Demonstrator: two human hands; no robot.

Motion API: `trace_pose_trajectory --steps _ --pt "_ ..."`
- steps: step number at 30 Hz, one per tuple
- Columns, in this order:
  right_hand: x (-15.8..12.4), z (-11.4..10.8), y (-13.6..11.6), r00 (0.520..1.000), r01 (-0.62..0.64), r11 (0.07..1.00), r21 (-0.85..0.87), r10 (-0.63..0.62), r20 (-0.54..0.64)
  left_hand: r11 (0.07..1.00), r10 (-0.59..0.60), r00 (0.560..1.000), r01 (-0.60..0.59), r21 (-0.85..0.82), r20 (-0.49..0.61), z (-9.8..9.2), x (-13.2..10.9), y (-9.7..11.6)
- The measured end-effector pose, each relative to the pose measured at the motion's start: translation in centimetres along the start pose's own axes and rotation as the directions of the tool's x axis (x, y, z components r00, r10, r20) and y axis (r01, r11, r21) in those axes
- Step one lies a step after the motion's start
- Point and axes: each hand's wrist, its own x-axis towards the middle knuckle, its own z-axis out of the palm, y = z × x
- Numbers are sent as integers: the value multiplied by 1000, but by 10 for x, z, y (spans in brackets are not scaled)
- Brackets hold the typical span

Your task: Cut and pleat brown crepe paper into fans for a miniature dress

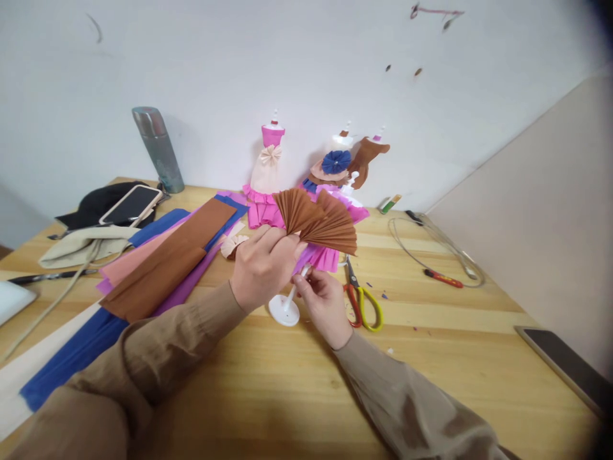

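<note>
Between the fingers of my left hand (pixel 265 265) is a brown pleated paper fan (pixel 332 223), spread in two lobes. It lies against a small white mannequin (pixel 352 182) that wears purple and pink ruffled paper (pixel 325 259). The mannequin leans to the right. My right hand (pixel 325 303) is closed round the thin white stand (pixel 290 297) under the ruffles, and the round base (pixel 283 311) shows to its left. The fan covers most of the mannequin's body. Scissors (pixel 364 306) with red and yellow handles lie just right of my right hand.
Three dressed mannequins, one in pink and cream (pixel 265 169), stand by the wall. Coloured paper strips (pixel 167 259), a phone (pixel 131 204) and a flask (pixel 160 150) are on the left. A cable (pixel 431 255) and a dark tablet-like device (pixel 565 364) lie right.
</note>
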Motion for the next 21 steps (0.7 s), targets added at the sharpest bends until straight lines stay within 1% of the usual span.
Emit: trace_pose_trajectory --steps 2,4,7,8,10,12,14,16,18,21 --pt "3 -4 2 999 21 997 -68 -23 -28 993 -67 997 63 -97 -31 -2 2 -1" --pt "7 -8 5 996 59 986 -153 -69 -64 971 -163 986 151 -187 -47 -6 7 -5" --pt "14 -13 10 984 113 959 -258 -145 -107 915 -325 945 306 -263 -29 -13 17 -12" --pt "15 -14 12 979 132 954 -270 -168 -115 898 -362 932 341 -277 -29 -15 20 -14" --pt "19 -14 14 969 171 945 -280 -212 -126 888 -388 920 360 -286 -47 -18 23 -18" --pt "24 -15 15 955 203 930 -307 -257 -146 908 -351 934 321 -270 -68 -17 22 -19" --pt "29 -16 16 936 223 903 -368 -303 -177 940 -273 959 250 -231 -71 -14 20 -19" --pt "35 -17 18 925 214 876 -432 -324 -198 968 -188 980 172 -184 -69 -11 16 -18" --pt "39 -18 20 933 179 867 -465 -300 -201 984 -122 990 112 -137 -69 -8 12 -17" --pt "42 -16 24 953 123 884 -452 -231 -194 993 -80 995 74 -95 -62 -6 8 -15"
